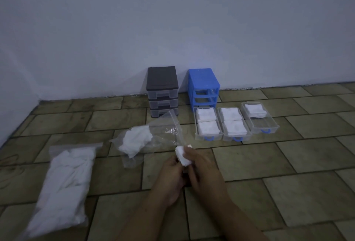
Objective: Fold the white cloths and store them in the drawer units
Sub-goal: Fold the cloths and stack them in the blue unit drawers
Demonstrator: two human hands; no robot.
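White cloths in clear drawers with blue handles; blue drawer unit far right, dark brown-topped drawer unit beside it; olive-tan tiled floor with dark grout; pale bluish wall

Both hands together, fingers curled.

A floor of olive-brown tiles laid in a staggered pattern is seen, dimly lit. It is met at the back by a plain pale wall.
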